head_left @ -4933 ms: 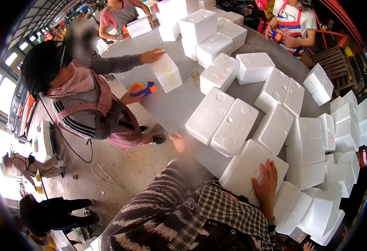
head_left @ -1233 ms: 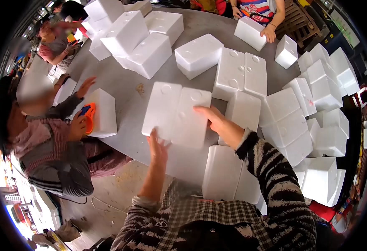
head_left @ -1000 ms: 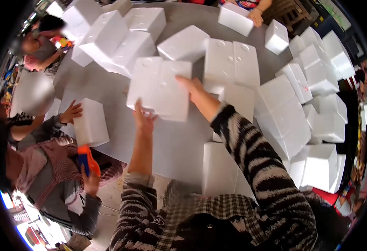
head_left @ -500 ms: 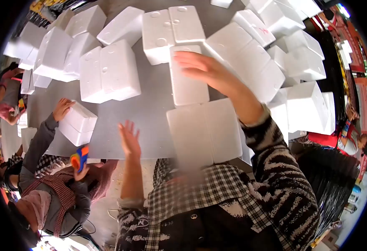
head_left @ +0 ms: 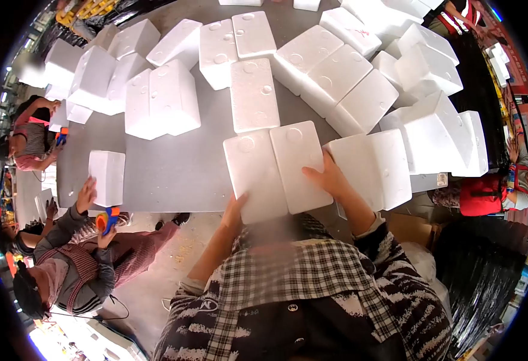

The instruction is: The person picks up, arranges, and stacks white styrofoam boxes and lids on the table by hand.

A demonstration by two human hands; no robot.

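Two white foam boxes stand side by side at the table's near edge, a left box (head_left: 253, 174) and a right box (head_left: 300, 162). My left hand (head_left: 235, 207) is against the left box's lower left side, its fingers mostly hidden. On the right box's right side rests my right hand (head_left: 329, 175), thumb spread on the top and the other fingers behind its edge. Just beyond the pair, a single foam box (head_left: 254, 96) lies lengthwise on the grey table (head_left: 168, 174).
More foam boxes (head_left: 162, 99) stand at the back left and in a row (head_left: 339, 78) at the right. At the left, a co-worker (head_left: 65, 277) touches a foam box (head_left: 106, 177) and holds a blue and orange tool (head_left: 107, 221). Other people are at both sides.
Both my hands have come to the sides of the two near boxes; my right hand was above the box beyond. The view has shifted, and the co-worker's box now stands differently.
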